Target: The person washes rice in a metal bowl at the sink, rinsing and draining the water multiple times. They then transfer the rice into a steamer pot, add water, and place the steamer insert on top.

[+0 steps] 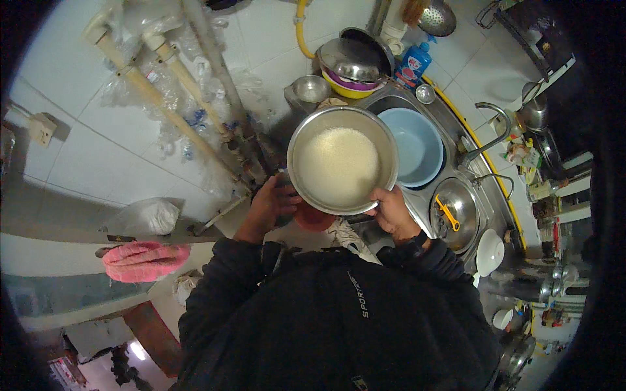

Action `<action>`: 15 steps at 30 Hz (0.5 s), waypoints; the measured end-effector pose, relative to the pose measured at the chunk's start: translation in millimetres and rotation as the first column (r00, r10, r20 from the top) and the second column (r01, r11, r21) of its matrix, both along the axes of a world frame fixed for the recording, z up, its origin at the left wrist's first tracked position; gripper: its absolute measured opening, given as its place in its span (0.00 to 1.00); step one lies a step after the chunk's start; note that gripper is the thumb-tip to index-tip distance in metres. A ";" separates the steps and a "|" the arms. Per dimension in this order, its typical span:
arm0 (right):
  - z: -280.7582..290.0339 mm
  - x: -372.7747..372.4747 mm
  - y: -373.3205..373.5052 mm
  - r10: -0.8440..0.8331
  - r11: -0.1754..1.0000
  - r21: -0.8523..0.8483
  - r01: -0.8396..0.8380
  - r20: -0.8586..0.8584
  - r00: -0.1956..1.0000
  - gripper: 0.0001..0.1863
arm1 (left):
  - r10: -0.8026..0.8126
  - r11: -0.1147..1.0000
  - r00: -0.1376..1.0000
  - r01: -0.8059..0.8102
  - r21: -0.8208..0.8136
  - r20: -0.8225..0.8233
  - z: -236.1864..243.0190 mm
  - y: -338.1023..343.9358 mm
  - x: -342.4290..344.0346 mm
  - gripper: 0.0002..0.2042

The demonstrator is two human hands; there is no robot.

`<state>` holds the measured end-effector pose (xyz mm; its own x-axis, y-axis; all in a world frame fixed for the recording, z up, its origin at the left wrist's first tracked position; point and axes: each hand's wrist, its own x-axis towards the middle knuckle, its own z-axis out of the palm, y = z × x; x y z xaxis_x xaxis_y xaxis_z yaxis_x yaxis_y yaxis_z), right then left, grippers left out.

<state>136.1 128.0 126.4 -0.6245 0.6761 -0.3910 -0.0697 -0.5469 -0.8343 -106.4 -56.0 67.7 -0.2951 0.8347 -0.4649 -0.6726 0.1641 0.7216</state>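
A round metal basin (308, 188) with white rice (342, 156) spread over its bottom is held up in front of me. My right hand (395, 214) grips its near right rim, thumb over the edge and the other fingers mostly underneath. At the near left side, my left hand (268, 205) has its fingers stretched toward the basin's outer wall; whether they touch it I cannot tell. Just right of the basin, a light blue plastic tub (415, 151) sits in the metal sink (398, 99). Below the basin, a reddish container (313, 218) is partly hidden.
Nearer on the right, a metal bowl (471, 228) holds an orange-handled tool (447, 214), beside a white bowl (490, 253). Taps (486, 146) rise behind the sink. A blue bottle (413, 65) and stacked basins (355, 62) stand farther back. Pipes (176, 117) run along the left wall.
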 end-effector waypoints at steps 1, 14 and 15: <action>-1.8 -8.1 -10.1 -0.022 1.000 -0.004 0.022 0.012 1.000 0.21 | -0.009 1.000 1.000 0.008 0.015 0.021 -3.2 -4.3 -9.7 0.29; -13.0 -93.0 -72.4 -0.198 0.976 0.118 0.185 0.113 0.974 0.26 | 0.047 0.998 0.995 -0.045 -0.032 0.089 -43.5 -4.4 -67.0 0.23; -15.3 -95.5 -70.8 -0.192 0.974 0.145 0.173 0.125 0.973 0.26 | 0.057 0.998 0.994 -0.054 -0.038 0.092 -48.2 -3.9 -69.3 0.22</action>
